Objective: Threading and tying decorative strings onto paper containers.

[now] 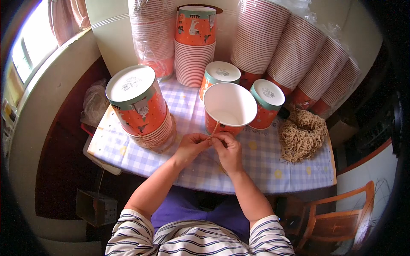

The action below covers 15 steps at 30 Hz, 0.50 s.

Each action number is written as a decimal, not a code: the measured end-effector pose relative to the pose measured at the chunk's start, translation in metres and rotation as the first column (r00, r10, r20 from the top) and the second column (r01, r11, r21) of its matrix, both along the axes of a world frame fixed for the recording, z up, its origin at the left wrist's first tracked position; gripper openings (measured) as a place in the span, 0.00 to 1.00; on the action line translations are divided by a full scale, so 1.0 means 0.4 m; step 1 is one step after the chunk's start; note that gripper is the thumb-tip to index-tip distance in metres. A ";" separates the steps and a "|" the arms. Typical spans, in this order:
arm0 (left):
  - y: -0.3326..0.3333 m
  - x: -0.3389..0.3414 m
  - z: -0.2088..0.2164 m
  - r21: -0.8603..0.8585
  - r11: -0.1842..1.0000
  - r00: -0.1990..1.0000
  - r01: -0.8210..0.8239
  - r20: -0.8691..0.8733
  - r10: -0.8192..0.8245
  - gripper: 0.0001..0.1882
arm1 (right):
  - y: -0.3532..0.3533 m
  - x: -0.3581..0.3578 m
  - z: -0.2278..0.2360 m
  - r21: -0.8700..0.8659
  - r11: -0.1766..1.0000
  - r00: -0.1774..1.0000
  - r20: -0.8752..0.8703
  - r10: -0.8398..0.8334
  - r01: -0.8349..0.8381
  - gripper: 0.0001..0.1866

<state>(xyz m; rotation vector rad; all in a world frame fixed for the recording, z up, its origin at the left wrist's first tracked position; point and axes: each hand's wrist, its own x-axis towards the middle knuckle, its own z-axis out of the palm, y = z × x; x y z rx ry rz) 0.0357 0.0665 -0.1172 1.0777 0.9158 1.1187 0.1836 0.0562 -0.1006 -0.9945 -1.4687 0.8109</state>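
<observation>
An upright paper bucket, orange-red outside and white inside, stands in front of me with its mouth facing up. At its near side, my left hand and my right hand meet, fingertips pinched together on a thin tan cord. One end of the cord sticks up against the bucket's near rim; how the rest runs between the fingers is hidden. To the left stands an upside-down stack of printed buckets, with tan cord loops around its lower part.
A heap of tan cords lies at the table's right. Behind the upright bucket are two upside-down buckets. Tall nested stacks, several wrapped in clear plastic, line the back. A checked cloth covers the table; a wooden chair stands at right.
</observation>
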 end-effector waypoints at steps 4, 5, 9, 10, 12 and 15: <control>0.004 0.007 -0.011 0.065 0.996 0.997 -0.065 -0.029 0.067 0.08 | 0.001 0.003 -0.006 -0.184 0.977 0.957 -0.287 0.050 -0.106 0.05; 0.002 0.008 -0.008 0.063 0.996 0.997 -0.064 -0.027 0.066 0.08 | 0.001 0.004 -0.005 -0.242 0.961 0.942 -0.332 0.050 -0.136 0.05; -0.004 0.014 -0.002 0.162 0.979 0.987 -0.122 -0.085 0.137 0.08 | 0.004 0.013 -0.007 -0.381 0.905 0.923 -0.383 0.031 -0.189 0.06; -0.005 0.016 -0.005 0.216 0.966 0.979 -0.142 -0.116 0.170 0.08 | 0.008 0.015 -0.015 -0.389 0.890 0.898 -0.438 0.046 -0.236 0.06; -0.007 0.020 -0.008 0.240 0.958 0.975 -0.154 -0.121 0.187 0.08 | 0.012 0.017 -0.022 -0.396 0.874 0.869 -0.492 0.058 -0.282 0.06; -0.008 0.015 -0.012 0.272 0.952 0.968 -0.138 -0.166 0.188 0.07 | 0.014 0.021 -0.024 -0.410 0.833 0.786 -0.617 0.046 -0.371 0.06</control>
